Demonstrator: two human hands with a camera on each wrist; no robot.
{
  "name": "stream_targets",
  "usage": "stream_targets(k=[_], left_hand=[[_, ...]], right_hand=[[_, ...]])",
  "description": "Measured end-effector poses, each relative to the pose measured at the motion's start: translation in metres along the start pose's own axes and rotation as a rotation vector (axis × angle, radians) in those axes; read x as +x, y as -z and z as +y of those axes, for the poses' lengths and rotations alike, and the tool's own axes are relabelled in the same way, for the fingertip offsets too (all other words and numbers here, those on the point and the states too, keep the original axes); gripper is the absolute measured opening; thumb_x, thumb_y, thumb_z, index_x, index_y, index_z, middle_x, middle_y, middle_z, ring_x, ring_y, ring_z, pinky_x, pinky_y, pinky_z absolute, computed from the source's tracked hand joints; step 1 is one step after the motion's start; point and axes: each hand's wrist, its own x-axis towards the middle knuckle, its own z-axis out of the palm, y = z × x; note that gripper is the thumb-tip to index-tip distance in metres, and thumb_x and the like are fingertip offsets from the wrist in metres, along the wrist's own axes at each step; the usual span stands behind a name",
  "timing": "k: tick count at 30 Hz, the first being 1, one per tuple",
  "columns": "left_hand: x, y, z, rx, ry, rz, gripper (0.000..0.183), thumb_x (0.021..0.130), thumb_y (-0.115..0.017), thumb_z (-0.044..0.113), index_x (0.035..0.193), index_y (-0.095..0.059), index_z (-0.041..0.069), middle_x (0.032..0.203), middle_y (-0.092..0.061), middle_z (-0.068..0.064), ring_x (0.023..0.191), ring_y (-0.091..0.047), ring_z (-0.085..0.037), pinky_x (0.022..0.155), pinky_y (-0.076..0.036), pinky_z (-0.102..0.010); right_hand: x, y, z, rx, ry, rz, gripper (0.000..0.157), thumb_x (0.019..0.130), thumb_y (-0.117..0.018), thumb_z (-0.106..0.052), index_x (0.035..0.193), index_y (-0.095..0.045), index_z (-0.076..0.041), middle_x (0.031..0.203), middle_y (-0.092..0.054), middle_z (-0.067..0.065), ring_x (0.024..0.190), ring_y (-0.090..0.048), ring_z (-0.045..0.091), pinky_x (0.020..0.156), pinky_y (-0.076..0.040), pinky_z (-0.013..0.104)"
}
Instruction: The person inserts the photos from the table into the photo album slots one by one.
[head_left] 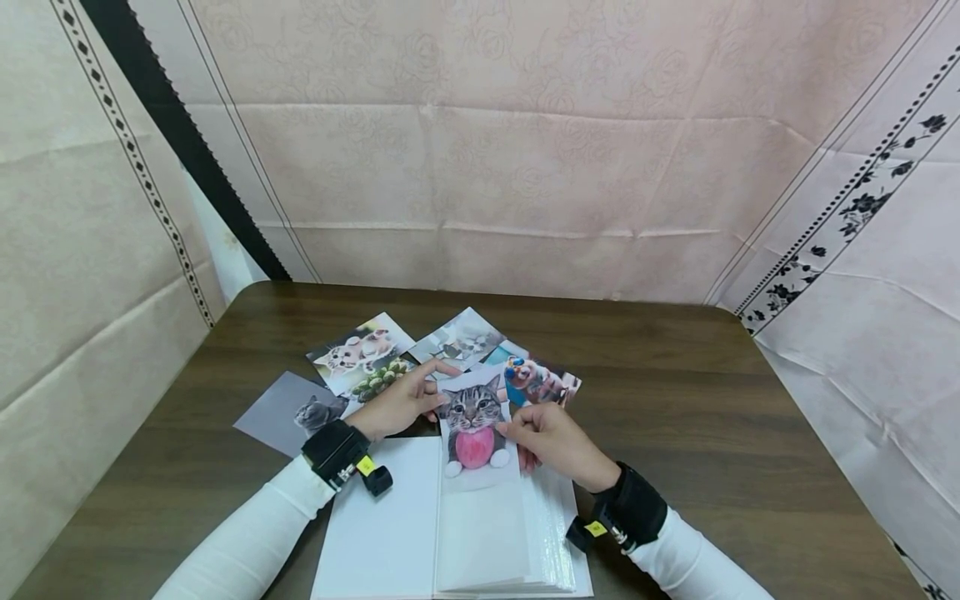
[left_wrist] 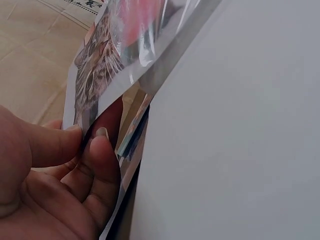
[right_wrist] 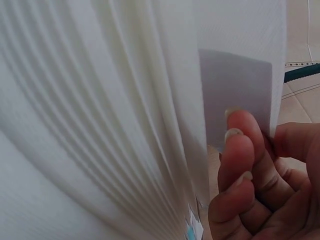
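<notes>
A photo of a tabby cat with a pink ball point(head_left: 474, 446) is partway inside a clear sleeve page point(head_left: 482, 533) of an open white photo album point(head_left: 382, 521). My left hand point(head_left: 397, 404) pinches the photo near its upper left corner, with the thumb point(left_wrist: 57, 145) on the picture side. On the other side, my right hand point(head_left: 558, 442) grips the edge of the sleeve page between thumb and fingers. From behind, in the right wrist view, the photo's back point(right_wrist: 237, 90) shows through the page, and the right fingers point(right_wrist: 242, 155) curl beside it.
Loose photos lie past the album on the brown table point(head_left: 660, 367): a grey cat print point(head_left: 281, 412), a print of a pale animal point(head_left: 363, 350), a light blue print point(head_left: 461, 337) and a colourful one point(head_left: 540, 379). The album's remaining pages point(right_wrist: 100, 100) fan out beneath the raised page.
</notes>
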Motion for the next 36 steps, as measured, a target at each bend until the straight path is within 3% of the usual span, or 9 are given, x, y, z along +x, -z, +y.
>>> stream_targets(k=[21, 32, 36], left_hand=[[-0.0014, -0.0022, 0.0059, 0.015, 0.030, 0.026, 0.032, 0.099, -0.047, 0.008, 0.130, -0.051, 0.018, 0.081, -0.056, -0.019, 0.077, -0.058, -0.030, 0.072, -0.047, -0.037], [0.0004, -0.0019, 0.0031, 0.038, -0.004, 0.020, 0.028, 0.098, -0.049, 0.008, 0.125, -0.055, 0.015, 0.081, -0.057, -0.017, 0.076, -0.056, -0.029, 0.073, -0.046, -0.037], [0.0002, -0.0021, 0.0031, 0.045, -0.020, 0.012, 0.027, 0.099, -0.049, 0.009, 0.124, -0.055, 0.014, 0.083, -0.059, -0.014, 0.077, -0.056, -0.029, 0.073, -0.046, -0.038]], right_hand=[[0.0015, -0.0020, 0.0048, -0.025, 0.034, 0.006, 0.031, 0.095, -0.057, -0.031, 0.077, -0.065, -0.007, 0.057, -0.057, 0.010, 0.050, -0.054, 0.022, 0.049, -0.045, 0.028], [-0.0001, -0.0031, -0.0004, -0.016, 0.016, 0.018, 0.029, 0.096, -0.057, -0.026, 0.075, -0.062, -0.006, 0.058, -0.057, 0.013, 0.051, -0.054, 0.023, 0.049, -0.044, 0.027], [0.0004, -0.0033, 0.0031, -0.010, 0.021, 0.017, 0.031, 0.095, -0.058, -0.030, 0.076, -0.063, -0.007, 0.057, -0.057, 0.010, 0.050, -0.054, 0.020, 0.048, -0.045, 0.027]])
